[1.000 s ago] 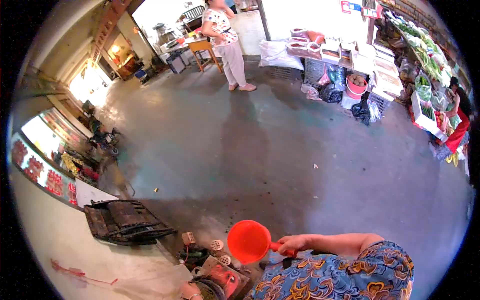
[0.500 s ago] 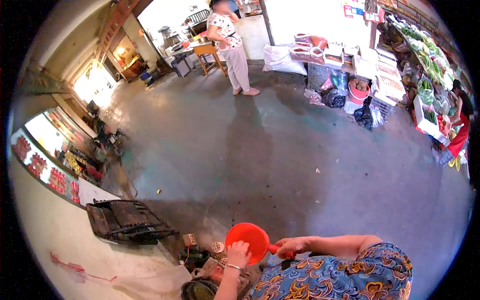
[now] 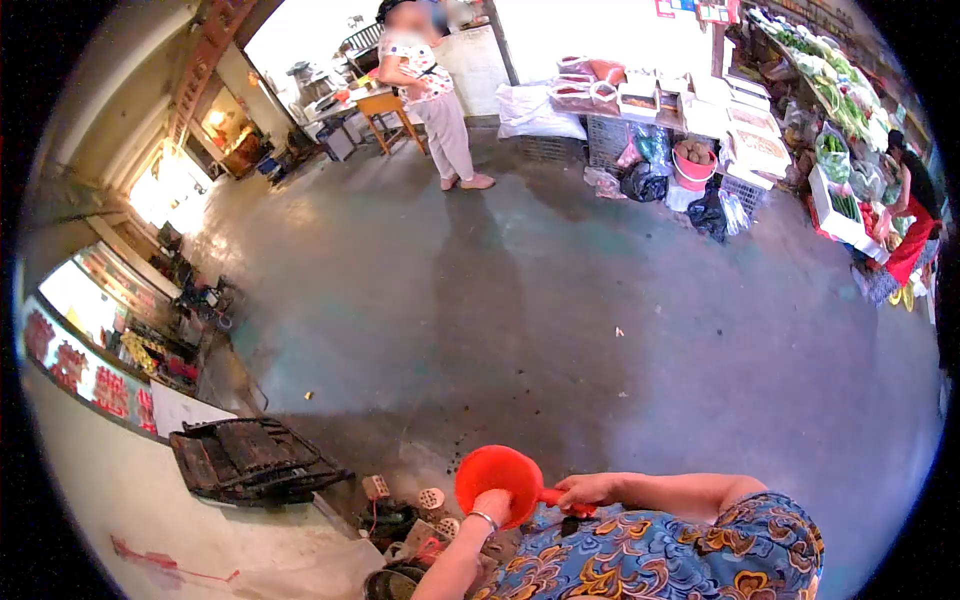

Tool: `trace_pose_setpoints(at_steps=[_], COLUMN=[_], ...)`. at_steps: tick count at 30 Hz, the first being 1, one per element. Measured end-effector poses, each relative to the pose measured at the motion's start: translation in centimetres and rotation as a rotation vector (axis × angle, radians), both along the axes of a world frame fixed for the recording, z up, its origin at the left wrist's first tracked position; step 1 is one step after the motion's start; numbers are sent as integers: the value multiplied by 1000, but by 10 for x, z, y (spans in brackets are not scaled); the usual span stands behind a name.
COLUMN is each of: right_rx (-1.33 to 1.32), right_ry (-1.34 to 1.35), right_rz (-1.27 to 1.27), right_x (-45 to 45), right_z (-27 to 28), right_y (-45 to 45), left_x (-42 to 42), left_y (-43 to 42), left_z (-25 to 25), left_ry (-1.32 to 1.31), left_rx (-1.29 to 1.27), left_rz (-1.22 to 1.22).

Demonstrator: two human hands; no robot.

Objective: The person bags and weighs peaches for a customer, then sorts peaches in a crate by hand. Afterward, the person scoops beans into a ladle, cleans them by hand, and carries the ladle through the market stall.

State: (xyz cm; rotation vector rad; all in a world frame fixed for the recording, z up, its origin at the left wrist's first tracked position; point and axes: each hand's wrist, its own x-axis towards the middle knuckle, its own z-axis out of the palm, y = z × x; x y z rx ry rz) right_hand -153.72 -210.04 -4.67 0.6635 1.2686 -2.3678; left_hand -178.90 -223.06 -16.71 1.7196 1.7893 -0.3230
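Note:
A red plastic dipper [image 3: 525, 470] is held in front of my patterned blue clothing, its round bowl facing up and tilted toward me. My right hand [image 3: 588, 490] is closed round the dipper's short handle. My left hand [image 3: 491, 506], with a silvery bracelet at the wrist, reaches down into the bowl. Its fingers point inward and are mostly hidden, so whether they grip anything does not show. What lies in the bowl is also out of sight.
A dark folded metal-and-slat frame [image 3: 255, 460] leans by the wall at lower left. Perforated bricks [image 3: 431, 498] and dark pans [image 3: 390, 583] lie below. Across the concrete floor, one person stands near a wooden stool [image 3: 388, 112]; another bends by vegetable stalls [image 3: 845, 205].
My left hand has moved from the dipper's near rim down into its bowl. My right hand keeps the handle. The view has shifted slightly, moving the background left and up.

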Motion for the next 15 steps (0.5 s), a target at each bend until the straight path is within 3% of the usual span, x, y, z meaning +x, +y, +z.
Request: trace_pose_setpoints(at_steps=[1,2,3,7,9,11,13,15], right_rx=[-2,-40,-80,-44,-111,-156,-147,-144], right_ry=[1,-36,-74,-105,-14,-38,-28,-34], right_rz=[-4,0,1,-8,-116,-197,-233,-287], right_x=[1,1,2,-2,-5,-6,-7,-8], right_z=[5,10,15,27,13,20,25,-1], right_y=[0,-1,-2,-7,-18,-27,-36,-51], left_x=[8,25,34,26,10,5,8,19], left_y=[7,22,31,26,27,32,41,48], left_z=[30,101,140,114,97,93,95,105], left_ry=[1,-56,-113,-371,-290,-226,-249,-440], left_rx=[-2,-38,-77,-59,355,587,529,287], left_rz=[-4,10,21,126,228,231,192,133])
